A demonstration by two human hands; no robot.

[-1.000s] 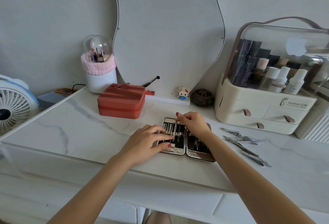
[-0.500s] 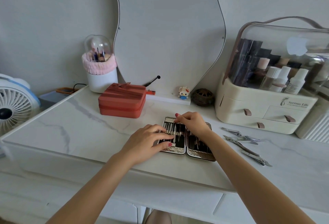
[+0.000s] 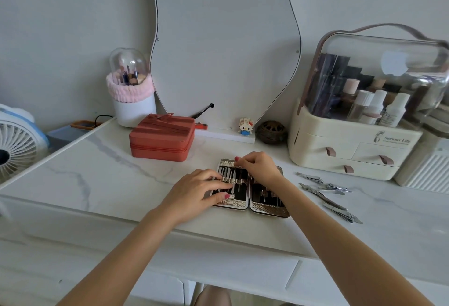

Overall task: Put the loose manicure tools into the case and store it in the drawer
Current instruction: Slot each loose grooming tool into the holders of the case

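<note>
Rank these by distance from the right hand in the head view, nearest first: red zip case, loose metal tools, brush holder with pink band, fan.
From the right hand:
1. Loose metal tools, just to its right on the tabletop.
2. Red zip case, back left of it.
3. Brush holder with pink band, farther back left, by the wall.
4. Fan, at the far left edge.

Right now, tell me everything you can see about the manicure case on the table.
The manicure case lies open flat on the marble table, two hinged halves with textured metallic rims and dark lining. Thin metal tools sit under a strap in its left half. The left hand rests on that half; the right hand pinches at its far edge.
</note>
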